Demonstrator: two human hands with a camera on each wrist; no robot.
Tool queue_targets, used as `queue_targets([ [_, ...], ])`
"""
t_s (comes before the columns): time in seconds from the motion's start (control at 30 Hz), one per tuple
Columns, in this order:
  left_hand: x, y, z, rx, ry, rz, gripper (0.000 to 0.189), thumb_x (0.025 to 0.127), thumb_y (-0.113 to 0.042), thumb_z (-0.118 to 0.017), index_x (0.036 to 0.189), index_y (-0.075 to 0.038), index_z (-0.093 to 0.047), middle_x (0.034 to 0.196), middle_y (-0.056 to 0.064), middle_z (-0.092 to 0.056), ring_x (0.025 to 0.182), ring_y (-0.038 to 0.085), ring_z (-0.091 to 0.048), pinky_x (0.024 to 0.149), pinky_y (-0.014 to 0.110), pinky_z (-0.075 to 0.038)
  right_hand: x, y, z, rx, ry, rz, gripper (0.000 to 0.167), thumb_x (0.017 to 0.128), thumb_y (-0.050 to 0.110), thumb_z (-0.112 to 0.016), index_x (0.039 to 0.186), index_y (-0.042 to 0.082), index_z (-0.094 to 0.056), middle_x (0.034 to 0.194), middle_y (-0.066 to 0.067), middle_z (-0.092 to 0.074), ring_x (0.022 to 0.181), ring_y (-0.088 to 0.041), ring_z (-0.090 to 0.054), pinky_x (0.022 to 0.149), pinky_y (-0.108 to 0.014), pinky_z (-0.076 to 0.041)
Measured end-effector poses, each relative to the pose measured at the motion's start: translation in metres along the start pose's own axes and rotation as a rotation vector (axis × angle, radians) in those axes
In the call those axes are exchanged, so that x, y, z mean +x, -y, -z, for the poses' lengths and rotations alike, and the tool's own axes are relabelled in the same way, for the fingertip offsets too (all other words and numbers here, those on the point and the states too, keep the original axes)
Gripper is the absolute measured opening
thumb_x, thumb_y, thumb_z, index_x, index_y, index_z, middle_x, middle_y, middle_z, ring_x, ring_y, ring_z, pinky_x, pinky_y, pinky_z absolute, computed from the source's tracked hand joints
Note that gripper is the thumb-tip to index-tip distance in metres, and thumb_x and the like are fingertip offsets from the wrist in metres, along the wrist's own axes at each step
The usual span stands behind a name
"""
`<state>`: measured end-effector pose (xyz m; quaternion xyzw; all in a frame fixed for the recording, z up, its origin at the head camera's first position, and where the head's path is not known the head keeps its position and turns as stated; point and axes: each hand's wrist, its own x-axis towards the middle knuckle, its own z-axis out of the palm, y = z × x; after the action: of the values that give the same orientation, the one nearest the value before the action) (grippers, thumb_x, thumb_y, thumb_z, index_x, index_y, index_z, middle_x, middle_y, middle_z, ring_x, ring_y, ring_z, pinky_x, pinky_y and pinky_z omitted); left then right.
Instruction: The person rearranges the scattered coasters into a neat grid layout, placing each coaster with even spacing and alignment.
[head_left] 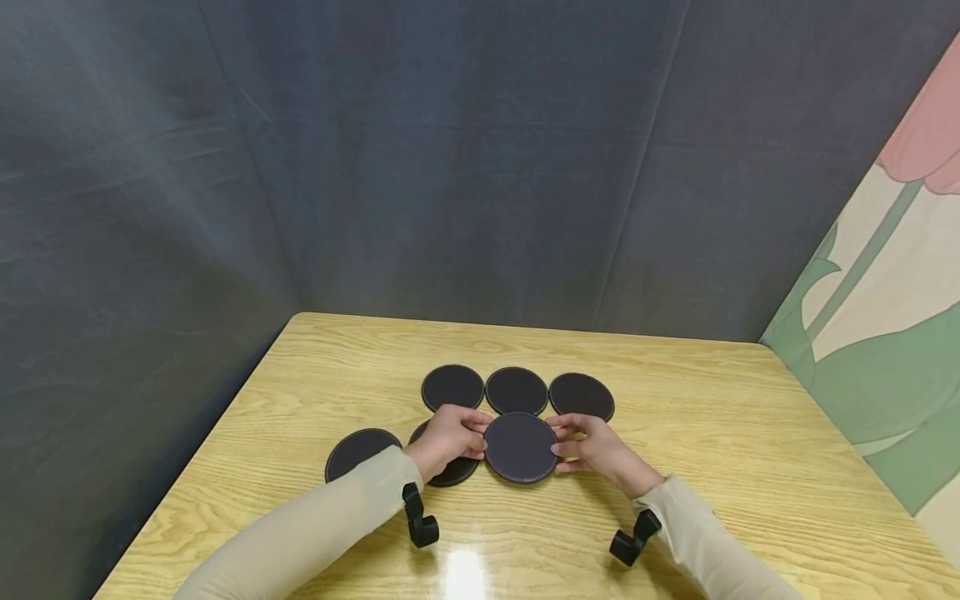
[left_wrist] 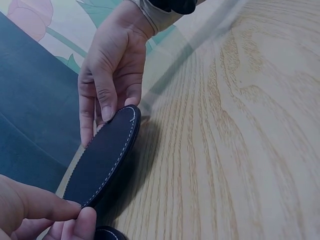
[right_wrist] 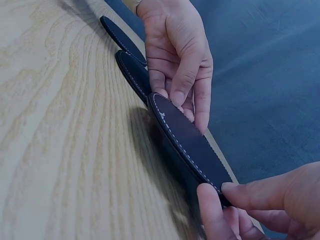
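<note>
Between my two hands is a round black coaster (head_left: 521, 447) with pale stitching along its rim. My left hand (head_left: 450, 437) pinches its left edge, and my right hand (head_left: 592, 450) pinches the right edge. In the left wrist view the held coaster (left_wrist: 102, 155) appears raised above the wood, with a shadow under it. The right wrist view shows thumb and fingers on both ends of the coaster (right_wrist: 187, 137). Partly hidden under my left hand lies another black coaster (head_left: 456, 473), and farther left is one more coaster (head_left: 358, 450), partly behind the sleeve.
Behind the hands, three black coasters (head_left: 517, 390) lie side by side in a row on the wooden table (head_left: 675, 392). A dark cloth (head_left: 465, 167) hangs beyond the table's back edge. At the right hangs a flower-patterned cloth (head_left: 877, 350).
</note>
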<state>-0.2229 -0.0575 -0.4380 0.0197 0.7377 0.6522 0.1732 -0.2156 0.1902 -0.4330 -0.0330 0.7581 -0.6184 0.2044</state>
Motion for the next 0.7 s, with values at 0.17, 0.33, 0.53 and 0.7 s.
queue_targets([
  [0.17, 0.0009, 0.0014, 0.0007, 0.0, 0.011, 0.002, 0.04, 0.08, 0.018, -0.061, 0.119, 0.009, -0.063, 0.095, 0.013, -0.058, 0.069, 0.013, -0.062, 0.063, 0.027, -0.06, 0.0006, -0.0009, -0.0014, -0.015, -0.016, -0.011, 0.048, 0.087, -0.011, -0.061, 0.132, -0.014, -0.045, 0.103, -0.014, -0.046, 0.072, -0.013, -0.06, 0.07, -0.033, -0.062],
  [0.33, -0.0013, 0.0009, 0.0004, 0.011, 0.009, 0.001, 0.041, 0.079, 0.019, -0.061, 0.119, 0.009, -0.063, 0.096, 0.015, -0.058, 0.07, 0.014, -0.061, 0.064, 0.028, -0.061, -0.0005, -0.0006, -0.0034, -0.029, -0.019, -0.017, 0.048, 0.087, -0.011, -0.062, 0.132, -0.014, -0.045, 0.102, -0.014, -0.046, 0.072, -0.013, -0.059, 0.069, -0.034, -0.062],
  [0.53, -0.0024, 0.0004, -0.001, 0.031, 0.011, -0.022, 0.043, 0.077, 0.02, -0.06, 0.118, 0.01, -0.063, 0.095, 0.016, -0.057, 0.069, 0.014, -0.058, 0.063, 0.03, -0.061, 0.0017, -0.0026, -0.0024, -0.029, -0.022, -0.028, 0.047, 0.086, -0.012, -0.062, 0.131, -0.013, -0.046, 0.103, -0.015, -0.045, 0.074, -0.014, -0.059, 0.068, -0.031, -0.062],
  [0.7, -0.002, 0.0017, -0.0014, 0.038, 0.001, -0.028, 0.043, 0.076, 0.02, -0.06, 0.118, 0.01, -0.064, 0.095, 0.016, -0.056, 0.068, 0.013, -0.056, 0.062, 0.03, -0.061, -0.0001, -0.0012, -0.0018, -0.01, -0.008, -0.016, 0.044, 0.084, -0.011, -0.064, 0.126, -0.012, -0.05, 0.099, -0.014, -0.045, 0.073, -0.014, -0.059, 0.067, -0.029, -0.061],
])
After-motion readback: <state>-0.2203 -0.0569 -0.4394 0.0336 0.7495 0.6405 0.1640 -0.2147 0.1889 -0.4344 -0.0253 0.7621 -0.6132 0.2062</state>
